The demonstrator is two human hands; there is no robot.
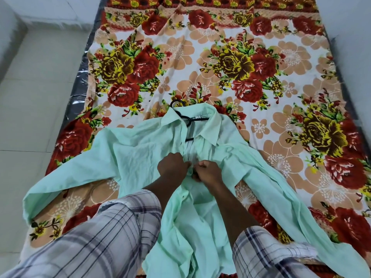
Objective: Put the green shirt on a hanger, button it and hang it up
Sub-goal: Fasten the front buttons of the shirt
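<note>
L hand (173,167) + R hand (207,170) pinch green shirt (140,149) placket, hanger (186,119) inside.

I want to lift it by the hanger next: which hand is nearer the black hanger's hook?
Left. The left hand pinches the green shirt almost in line with the hook; the right hand pinches beside it, further right.

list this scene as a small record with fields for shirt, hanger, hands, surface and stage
shirt: green shirt lies front up, sleeves spread to both sides
hanger: black hanger sits inside the collar, its hook poking out past it
hands: left hand and right hand pinch the front edges together at the chest
surface: floral bedsheet
stage: hanger in, buttoning under way, not yet hung up
</note>
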